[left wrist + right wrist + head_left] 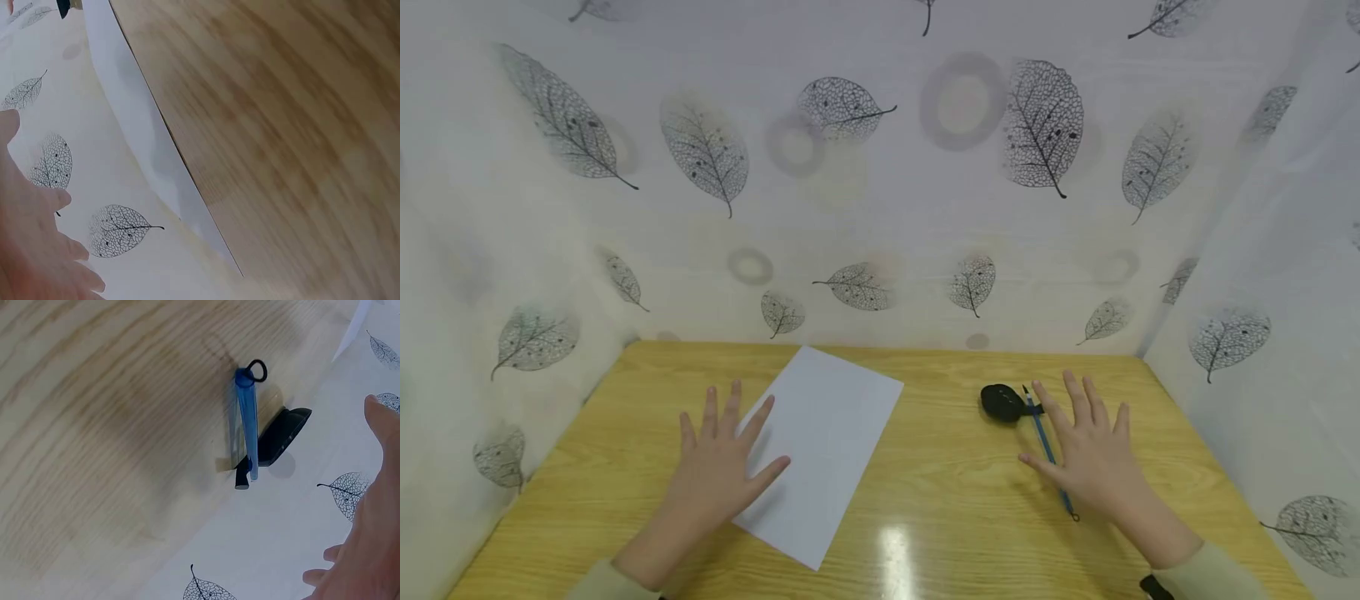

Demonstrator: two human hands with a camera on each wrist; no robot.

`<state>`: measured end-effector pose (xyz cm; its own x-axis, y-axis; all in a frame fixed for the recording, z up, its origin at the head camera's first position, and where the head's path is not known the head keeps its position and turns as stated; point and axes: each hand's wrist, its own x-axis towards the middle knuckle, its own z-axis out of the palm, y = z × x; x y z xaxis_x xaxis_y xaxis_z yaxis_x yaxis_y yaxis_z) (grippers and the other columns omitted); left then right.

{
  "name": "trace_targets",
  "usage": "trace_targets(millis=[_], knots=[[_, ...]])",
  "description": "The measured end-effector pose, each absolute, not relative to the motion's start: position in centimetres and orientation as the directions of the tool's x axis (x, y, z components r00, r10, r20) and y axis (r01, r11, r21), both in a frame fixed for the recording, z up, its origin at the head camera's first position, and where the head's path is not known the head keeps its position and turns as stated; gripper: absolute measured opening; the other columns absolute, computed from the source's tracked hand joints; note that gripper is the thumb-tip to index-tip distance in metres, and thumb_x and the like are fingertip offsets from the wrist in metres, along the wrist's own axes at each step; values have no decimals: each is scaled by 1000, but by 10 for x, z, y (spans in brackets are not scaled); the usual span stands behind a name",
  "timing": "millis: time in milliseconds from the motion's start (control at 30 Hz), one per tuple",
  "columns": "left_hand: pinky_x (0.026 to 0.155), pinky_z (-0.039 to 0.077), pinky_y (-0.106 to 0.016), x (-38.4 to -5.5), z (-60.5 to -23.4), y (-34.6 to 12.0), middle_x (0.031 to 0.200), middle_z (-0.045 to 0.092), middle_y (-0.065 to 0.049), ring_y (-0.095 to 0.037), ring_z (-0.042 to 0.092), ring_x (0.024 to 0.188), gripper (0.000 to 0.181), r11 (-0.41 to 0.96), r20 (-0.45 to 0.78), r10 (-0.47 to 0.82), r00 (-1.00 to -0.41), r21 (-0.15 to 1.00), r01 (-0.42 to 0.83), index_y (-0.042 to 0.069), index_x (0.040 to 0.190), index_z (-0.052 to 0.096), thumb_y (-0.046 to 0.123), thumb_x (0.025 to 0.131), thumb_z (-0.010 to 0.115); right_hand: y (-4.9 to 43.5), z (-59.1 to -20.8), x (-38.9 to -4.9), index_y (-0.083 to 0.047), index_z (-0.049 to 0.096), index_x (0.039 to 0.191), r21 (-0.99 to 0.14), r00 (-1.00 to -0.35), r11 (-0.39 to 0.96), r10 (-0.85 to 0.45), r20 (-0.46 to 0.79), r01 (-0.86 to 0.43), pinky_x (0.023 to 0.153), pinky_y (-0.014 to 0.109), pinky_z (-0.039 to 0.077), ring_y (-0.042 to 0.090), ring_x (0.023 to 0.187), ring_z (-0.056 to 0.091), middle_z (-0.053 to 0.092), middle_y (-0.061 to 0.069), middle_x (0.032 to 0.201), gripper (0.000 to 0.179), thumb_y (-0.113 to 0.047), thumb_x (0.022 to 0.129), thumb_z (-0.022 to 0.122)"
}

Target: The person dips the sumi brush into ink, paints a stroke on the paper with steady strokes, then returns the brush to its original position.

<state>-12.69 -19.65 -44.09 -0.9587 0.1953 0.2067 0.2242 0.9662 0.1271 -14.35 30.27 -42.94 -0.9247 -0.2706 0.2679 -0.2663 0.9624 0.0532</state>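
2 pale beige sleeves (pixel 1213 575), black piece (pixel 1156 588) at the right one

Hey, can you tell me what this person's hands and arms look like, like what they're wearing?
The left hand and right hand are bare, with no gloves or rings visible. Pale beige sleeves cover the forearms at the bottom of the head view. A black item shows by the right cuff, too cut off to identify.
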Motion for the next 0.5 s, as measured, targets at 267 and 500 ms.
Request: trace_targets(millis=[267, 500], knots=[[120, 20, -84, -123, -443, -210, 173, 20, -30, -63, 17, 156, 81, 960, 213, 228, -950, 116, 256, 19, 163, 44, 59, 96, 67, 311, -424, -147, -25, 24, 169, 84, -904, 946, -324, 278, -313, 113, 88, 27, 57, 151, 30, 25, 30, 170, 105, -64, 87, 77], [123, 24, -79, -122, -447, -224, 172, 24, -30, -60, 22, 156, 79, 952, 234, 280, -931, 60, 301, 18, 162, 45, 58, 97, 65, 322, -422, -150, -24, 29, 169, 124, -861, 916, -401, 313, -381, 114, 82, 33, 55, 147, 38, 31, 32, 166, 104, -59, 86, 80]])
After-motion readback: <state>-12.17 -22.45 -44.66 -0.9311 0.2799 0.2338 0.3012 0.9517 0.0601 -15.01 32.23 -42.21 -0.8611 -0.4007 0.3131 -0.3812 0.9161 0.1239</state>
